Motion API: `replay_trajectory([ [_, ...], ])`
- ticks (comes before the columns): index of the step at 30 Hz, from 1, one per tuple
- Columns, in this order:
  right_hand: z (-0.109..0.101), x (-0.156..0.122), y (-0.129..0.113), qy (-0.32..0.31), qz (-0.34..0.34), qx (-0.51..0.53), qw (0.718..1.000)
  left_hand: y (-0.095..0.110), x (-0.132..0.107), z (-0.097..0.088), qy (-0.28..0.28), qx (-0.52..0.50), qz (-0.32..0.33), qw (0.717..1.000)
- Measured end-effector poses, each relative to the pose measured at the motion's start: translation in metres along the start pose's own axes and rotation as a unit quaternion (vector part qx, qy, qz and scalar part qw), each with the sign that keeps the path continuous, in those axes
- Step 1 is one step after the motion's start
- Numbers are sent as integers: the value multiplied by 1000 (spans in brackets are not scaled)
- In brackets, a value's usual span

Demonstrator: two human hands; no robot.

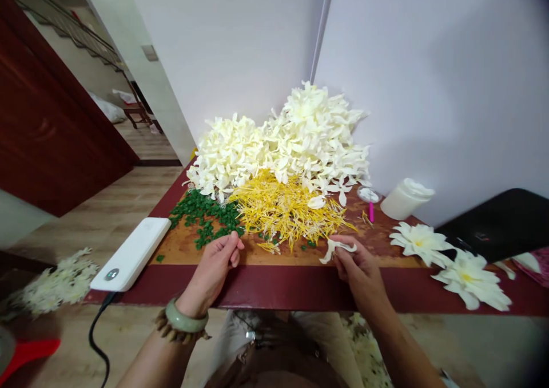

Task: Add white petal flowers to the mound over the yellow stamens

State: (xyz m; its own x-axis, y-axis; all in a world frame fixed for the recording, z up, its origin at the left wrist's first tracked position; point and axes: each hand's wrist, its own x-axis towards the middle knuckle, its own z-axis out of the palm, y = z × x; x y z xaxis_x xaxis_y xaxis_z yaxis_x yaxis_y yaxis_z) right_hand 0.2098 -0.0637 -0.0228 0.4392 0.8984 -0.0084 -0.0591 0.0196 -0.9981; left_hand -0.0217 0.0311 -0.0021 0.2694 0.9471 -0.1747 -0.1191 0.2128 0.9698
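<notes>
Fingers of the right hand (358,265) pinch a white petal piece (337,247) against the thumb, at the front of the table (283,288); the left hand (217,262) is curled closed, thumb against bent forefinger, around nothing that shows. At the table's left end, the power bank (137,250) has a lit display too small to read, with a black cable (96,339) hanging from it; a small reddish mark on the black case (510,216), far right, is illegible too. Yellow strands (287,213) lie between the hands and the white flower heap (291,142), green bits (210,213) to their left. Right of them are a dish (368,194), a pink tool (371,212), a white cylinder (405,199) and two large blooms (472,279).
</notes>
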Motion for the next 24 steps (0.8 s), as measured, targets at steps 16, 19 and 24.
replay_trajectory([
  [16,-5,-2,5,11,12,-37,999,8,-2,-25,94,-69,9,993],
  [19,-6,-1,7,13,13,-48,999,8,-2,-43,172,-81,20,982],
  [24,-5,0,5,18,9,-75,997,2,4,-56,230,-40,39,972],
])
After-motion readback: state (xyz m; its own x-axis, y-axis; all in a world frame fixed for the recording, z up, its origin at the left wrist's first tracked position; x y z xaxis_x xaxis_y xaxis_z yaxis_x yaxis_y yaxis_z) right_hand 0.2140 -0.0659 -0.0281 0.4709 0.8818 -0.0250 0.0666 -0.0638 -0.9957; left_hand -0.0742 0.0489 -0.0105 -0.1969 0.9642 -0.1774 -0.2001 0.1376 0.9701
